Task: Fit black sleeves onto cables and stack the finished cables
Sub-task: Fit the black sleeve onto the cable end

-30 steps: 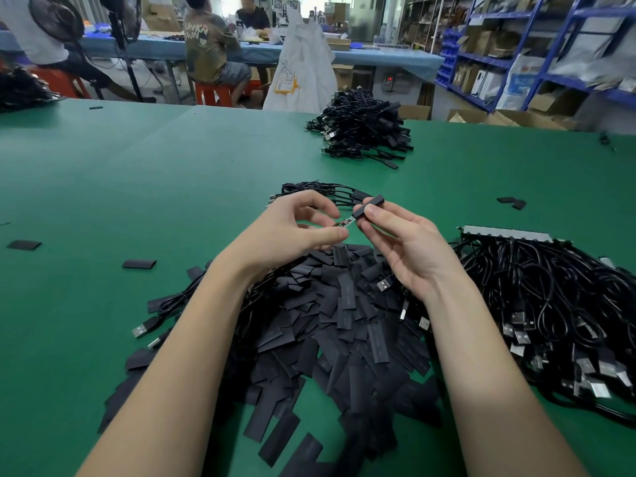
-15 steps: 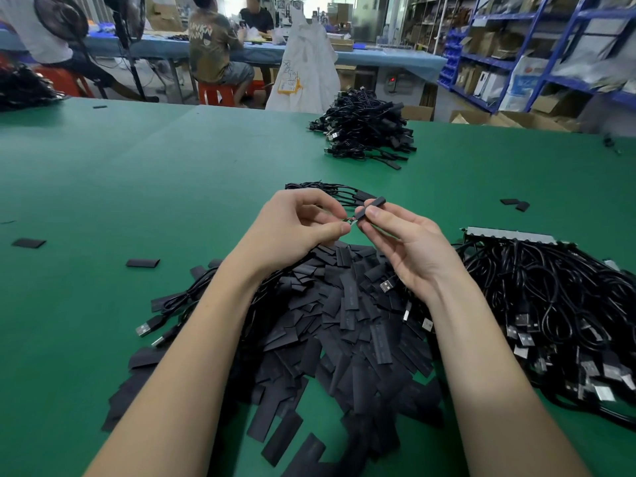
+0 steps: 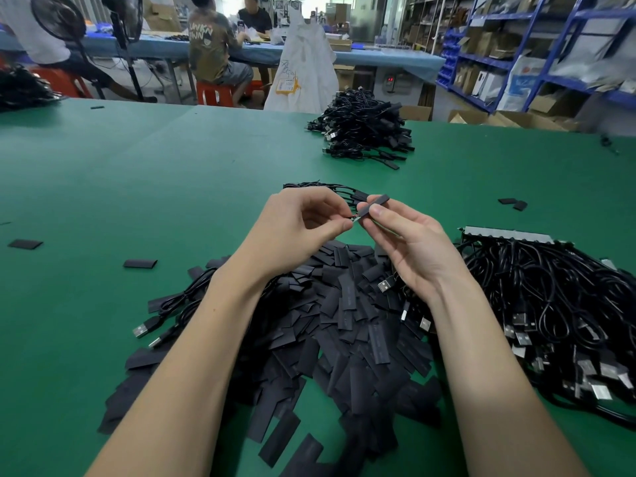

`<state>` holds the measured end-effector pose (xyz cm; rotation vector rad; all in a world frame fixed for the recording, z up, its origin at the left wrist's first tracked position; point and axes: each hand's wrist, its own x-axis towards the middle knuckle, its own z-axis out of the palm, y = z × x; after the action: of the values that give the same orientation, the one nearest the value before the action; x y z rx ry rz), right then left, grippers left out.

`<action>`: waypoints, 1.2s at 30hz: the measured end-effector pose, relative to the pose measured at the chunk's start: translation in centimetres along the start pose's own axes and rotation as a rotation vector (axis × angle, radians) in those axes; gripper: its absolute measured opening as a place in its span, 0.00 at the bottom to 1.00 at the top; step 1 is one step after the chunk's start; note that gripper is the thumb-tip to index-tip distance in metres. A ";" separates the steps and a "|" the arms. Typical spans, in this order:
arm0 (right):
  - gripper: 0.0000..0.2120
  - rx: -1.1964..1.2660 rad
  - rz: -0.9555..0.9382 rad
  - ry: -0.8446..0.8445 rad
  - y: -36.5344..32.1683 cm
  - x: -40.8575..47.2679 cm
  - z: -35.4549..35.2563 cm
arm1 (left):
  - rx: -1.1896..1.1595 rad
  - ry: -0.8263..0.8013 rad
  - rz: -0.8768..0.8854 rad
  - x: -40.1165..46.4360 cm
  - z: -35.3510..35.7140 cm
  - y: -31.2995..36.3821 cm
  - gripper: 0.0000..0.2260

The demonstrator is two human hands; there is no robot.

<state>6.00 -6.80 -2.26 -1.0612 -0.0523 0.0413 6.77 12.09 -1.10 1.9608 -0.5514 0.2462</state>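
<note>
Flat matte sleeve (image 3: 373, 207) slid further onto cable end; both hands pinching.

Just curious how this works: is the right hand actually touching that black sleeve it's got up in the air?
Touching. The head view shows the right hand pinching the black sleeve between thumb and fingers, with the thumb tip lying on it.

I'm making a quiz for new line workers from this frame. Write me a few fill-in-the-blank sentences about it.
1. The right hand pinches a black ____ between thumb and fingers.
2. The table top is ____ in colour.
3. The loose sleeves lie heaped directly ____ the two hands.
4. The left hand pinches the end of a ____.

Missing words: sleeve; green; below; cable
</note>
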 end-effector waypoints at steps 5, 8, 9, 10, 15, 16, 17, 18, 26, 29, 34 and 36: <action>0.07 0.024 -0.018 -0.015 0.1 -0.2 0.2 | -0.027 0.001 0.002 0.0 0.0 0.1 0.03; 0.07 0.072 -0.016 -0.012 0.1 -0.1 0.3 | -0.052 0.013 0.002 0.0 0.1 0.1 0.04; 0.07 0.086 -0.014 -0.014 0.1 -0.1 0.3 | -0.056 0.015 0.004 0.0 0.2 0.2 0.04; 0.07 0.096 -0.013 -0.018 0.0 -0.1 0.3 | -0.057 0.016 0.006 0.0 0.2 0.2 0.04; 0.08 0.119 -0.001 -0.031 0.0 -0.1 0.2 | -0.044 0.006 0.011 0.1 0.0 0.3 0.04; 0.08 0.124 0.002 -0.031 0.1 -0.1 0.2 | -0.039 0.005 0.011 0.1 0.0 0.3 0.04; 0.08 0.131 0.004 -0.032 0.1 -0.1 0.2 | -0.035 0.002 0.012 0.1 0.0 0.3 0.04; 0.09 0.136 0.004 -0.033 0.2 -0.1 0.2 | -0.028 -0.001 0.015 0.1 0.0 0.3 0.04; 0.10 0.135 -0.007 -0.046 0.4 0.1 0.2 | -0.014 0.007 0.024 0.1 -0.2 0.4 0.04; 0.10 0.137 -0.024 -0.029 0.4 0.2 0.3 | -0.018 0.016 0.034 0.0 0.0 0.5 0.04; 0.11 0.156 -0.036 -0.032 0.5 0.1 0.3 | -0.025 0.016 0.033 0.1 -0.1 0.5 0.04; 0.11 0.151 -0.039 -0.028 0.5 0.0 0.4 | -0.026 0.012 0.028 0.1 -0.1 0.5 0.04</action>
<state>6.00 -6.19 -2.50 -0.9081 -0.0941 0.0249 6.66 12.00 -0.61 1.9263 -0.5724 0.2670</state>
